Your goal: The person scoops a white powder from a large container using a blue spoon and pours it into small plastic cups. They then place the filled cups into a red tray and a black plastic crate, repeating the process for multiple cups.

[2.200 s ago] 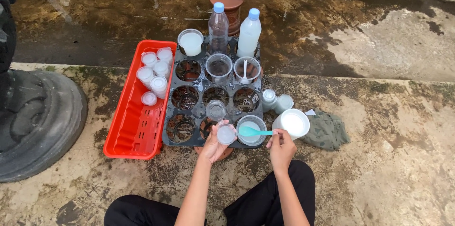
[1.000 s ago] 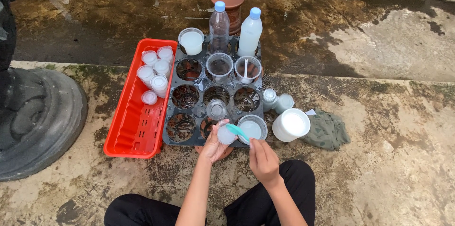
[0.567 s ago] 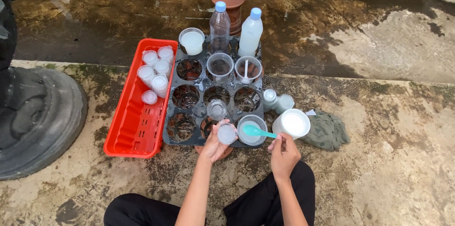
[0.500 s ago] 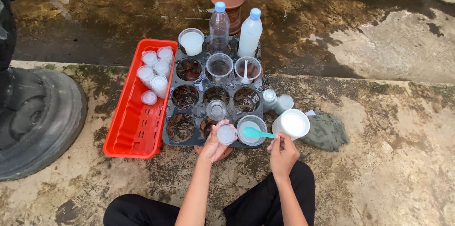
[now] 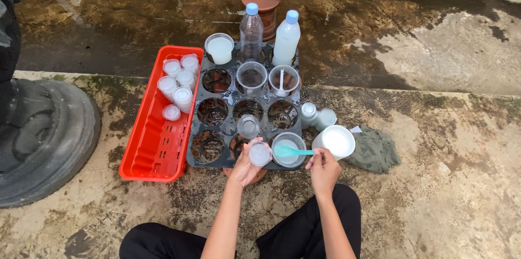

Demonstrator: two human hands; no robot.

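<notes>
Two bare hands work over a black tray [image 5: 198, 153] of round cells on wet concrete. The left hand [image 5: 245, 165] curls closed around a small clear cup [image 5: 259, 153], tipping its white-lined mouth toward the camera, just above the tray's near edge. The right hand [image 5: 324, 168] pinches the handle of a teal spoon [image 5: 292, 151], whose bowl lies over a tub [image 5: 288, 149] in the tray's near right cell. Just right of that hand sits a white bowl [image 5: 336, 141] with a green cloth [image 5: 374, 150] beside it. A red basket [image 5: 157, 150] left of the tray holds more small cups. Whether the spoon carries anything is hard to make out, and the left palm hides the cup's base.
</notes>
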